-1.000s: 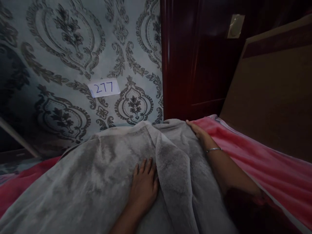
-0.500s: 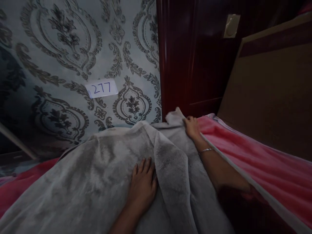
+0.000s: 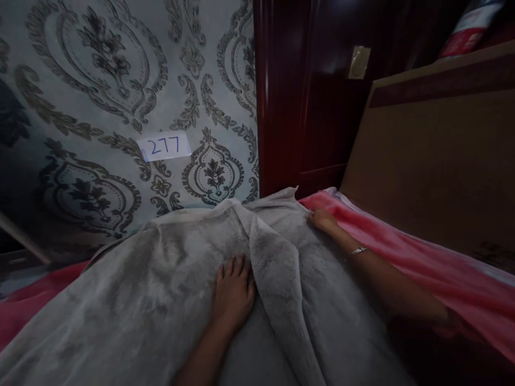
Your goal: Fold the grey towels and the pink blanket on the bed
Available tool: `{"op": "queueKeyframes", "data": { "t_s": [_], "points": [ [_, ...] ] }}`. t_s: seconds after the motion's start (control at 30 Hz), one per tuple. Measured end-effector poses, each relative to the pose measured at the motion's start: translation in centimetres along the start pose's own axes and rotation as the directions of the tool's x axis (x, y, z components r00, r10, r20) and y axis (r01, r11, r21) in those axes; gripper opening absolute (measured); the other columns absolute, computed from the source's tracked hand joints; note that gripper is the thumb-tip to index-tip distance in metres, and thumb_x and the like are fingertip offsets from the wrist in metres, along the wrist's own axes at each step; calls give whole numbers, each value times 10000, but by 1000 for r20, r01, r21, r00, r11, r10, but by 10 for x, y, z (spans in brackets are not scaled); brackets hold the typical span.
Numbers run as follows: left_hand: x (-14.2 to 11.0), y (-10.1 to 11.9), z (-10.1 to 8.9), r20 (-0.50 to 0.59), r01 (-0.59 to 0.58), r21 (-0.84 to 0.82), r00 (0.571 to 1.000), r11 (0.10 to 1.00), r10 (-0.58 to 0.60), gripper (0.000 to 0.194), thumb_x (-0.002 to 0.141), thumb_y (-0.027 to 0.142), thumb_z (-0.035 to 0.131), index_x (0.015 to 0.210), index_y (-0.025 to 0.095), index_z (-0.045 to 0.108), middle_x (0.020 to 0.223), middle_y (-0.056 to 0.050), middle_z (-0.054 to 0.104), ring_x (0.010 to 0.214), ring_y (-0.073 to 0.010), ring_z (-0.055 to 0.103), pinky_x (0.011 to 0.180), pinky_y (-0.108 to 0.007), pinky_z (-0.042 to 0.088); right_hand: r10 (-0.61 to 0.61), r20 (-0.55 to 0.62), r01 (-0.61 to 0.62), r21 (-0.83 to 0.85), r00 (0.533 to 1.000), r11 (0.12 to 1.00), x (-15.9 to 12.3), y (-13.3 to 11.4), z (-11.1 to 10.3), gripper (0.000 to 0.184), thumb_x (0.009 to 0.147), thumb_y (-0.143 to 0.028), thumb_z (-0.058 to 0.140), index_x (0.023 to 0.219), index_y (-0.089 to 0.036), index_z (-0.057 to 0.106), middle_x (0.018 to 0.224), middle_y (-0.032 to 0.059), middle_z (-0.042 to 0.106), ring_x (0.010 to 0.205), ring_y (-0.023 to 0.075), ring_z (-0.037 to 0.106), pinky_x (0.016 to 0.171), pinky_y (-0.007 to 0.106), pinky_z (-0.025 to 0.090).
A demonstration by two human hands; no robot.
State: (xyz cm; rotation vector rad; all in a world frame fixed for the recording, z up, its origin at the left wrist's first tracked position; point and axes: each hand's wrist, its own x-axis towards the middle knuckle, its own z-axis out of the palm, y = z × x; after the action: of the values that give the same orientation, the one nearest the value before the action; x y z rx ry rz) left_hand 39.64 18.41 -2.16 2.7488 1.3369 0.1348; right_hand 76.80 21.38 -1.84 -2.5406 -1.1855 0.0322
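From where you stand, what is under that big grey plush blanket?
Soft pink-red fabric shows at both sides of the grey blanket, seemingly running beneath it. Anything under its middle, where the left hand rests, is covered and hidden.

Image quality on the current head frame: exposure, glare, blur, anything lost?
Head view: dim and uneven, darkest at far left and lower right, where the right sleeve sinks into shadow; faint glare streaks on the dark red wood panel; right hand slightly soft, left hand clearer; "277" on the paper label legible; faint print on the cardboard box unreadable.
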Motion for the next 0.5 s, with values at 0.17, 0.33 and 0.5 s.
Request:
{"op": "queueKeyframes", "data": {
  "t_s": [0.17, 0.33, 0.5],
  "points": [
    [2, -1, 3, -35, -24, 14, 999, 1000, 24, 557, 988, 266, 369, 1540, 211, 423, 1638, -65, 340, 1524, -301, 271, 1235, -555, 232, -40, 3, 40, -28, 999, 999, -56, 25, 0, 501, 980, -257, 453, 1479, -212, 472, 1307, 161, 640, 1132, 287, 639, 920, 366, 473],
    [2, -1, 4, -57, -30, 9, 998, 1000, 31, 550, 992, 272, 374, 1535, 206, 430, 1637, -76, 341, 1518, -310, 283, 1228, -558, 244, -29, -39, 30, 22, 999, 999, -83, 13, -14, 447, 991, -190, 367, 1400, -167, 544, 1393, 205, 549, 1269, 311, 543, 1020, 401, 411],
    [2, -3, 7, -91, -47, 8, 995, 999, 48, 542, 989, 277, 376, 1519, 194, 453, 1616, -100, 381, 1504, -325, 311, 1213, -575, 261, -82, 55, 69, 207, 995, 976, -106, -35, -20, 420, 1009, -382, 417, 962, -109, 732, 1178, 228, 667, 1184, 338, 582, 998, 411, 433]
  ]
}}
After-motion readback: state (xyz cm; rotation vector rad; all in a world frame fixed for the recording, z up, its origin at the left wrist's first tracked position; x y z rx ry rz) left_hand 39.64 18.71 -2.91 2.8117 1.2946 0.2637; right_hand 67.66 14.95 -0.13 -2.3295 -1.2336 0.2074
